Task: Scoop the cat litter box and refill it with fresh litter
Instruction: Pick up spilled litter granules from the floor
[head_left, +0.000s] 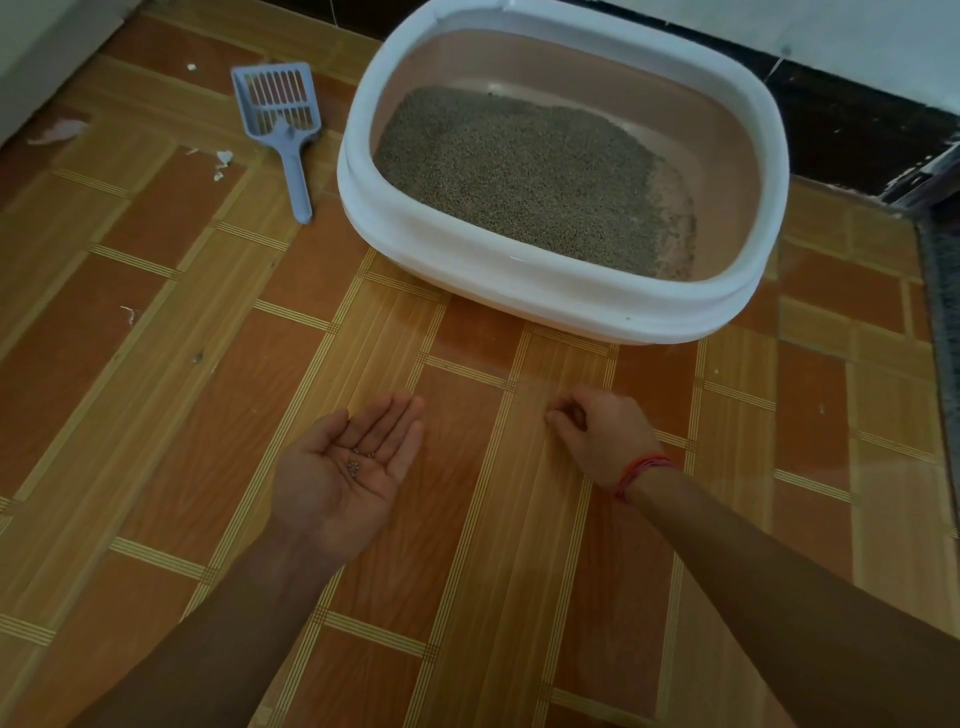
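Observation:
A white-rimmed litter box (545, 291) stands on the floor ahead of me, with grey-brown litter (519, 171) covering most of its beige base; the right end is nearly bare. A blue slotted scoop (283, 124) lies on the floor left of the box, handle toward me. My left hand (348, 478) is held palm up with a few litter grains (356, 462) resting in it. My right hand (597, 431) is down at the floor in front of the box, fingertips pinched together; what they pinch is too small to see.
The floor (208, 415) is patterned wood-look vinyl. Small white scraps (223, 161) lie left of the scoop. A dark baseboard (831, 114) runs behind the box, and a grey mat edge (943, 312) shows at the right.

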